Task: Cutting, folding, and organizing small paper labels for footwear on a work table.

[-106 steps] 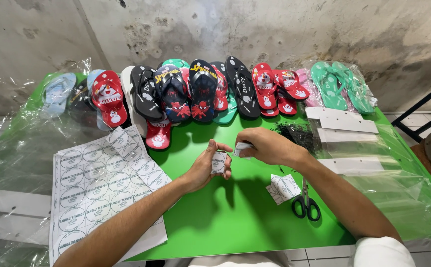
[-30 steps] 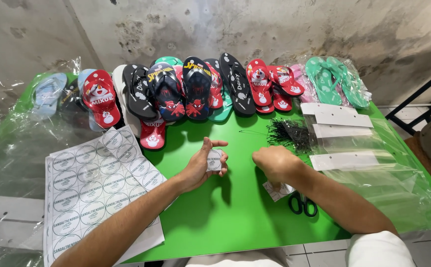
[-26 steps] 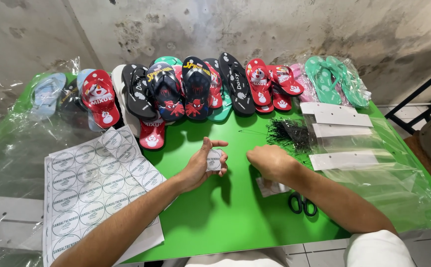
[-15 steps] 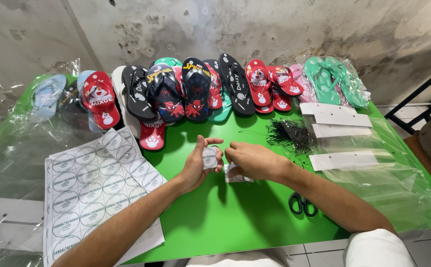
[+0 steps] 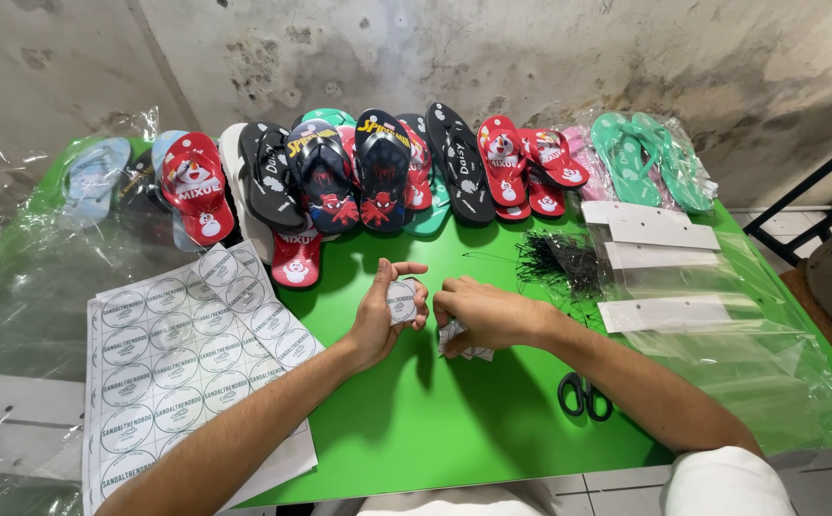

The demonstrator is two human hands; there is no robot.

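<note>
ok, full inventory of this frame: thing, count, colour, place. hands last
table: one, bright green, fills the middle of the view.
flip-flops: a dozen or more, exact count unclear; red, black, navy, teal, pink, pale blue; a row along the far edge against the wall.
sticker sheets: a stack, white with round labels, on the left of the table.
round sticker: one, white, in the left hand.
black ties: a loose pile, right of centre.
clear bags: several, with white header strips, on the right.
scissors: one pair, black, near the right forearm.
paper scraps: a few, white, under the right hand.
left hand: holds the sticker up.
right hand: knuckles up, resting on the scraps.
</note>
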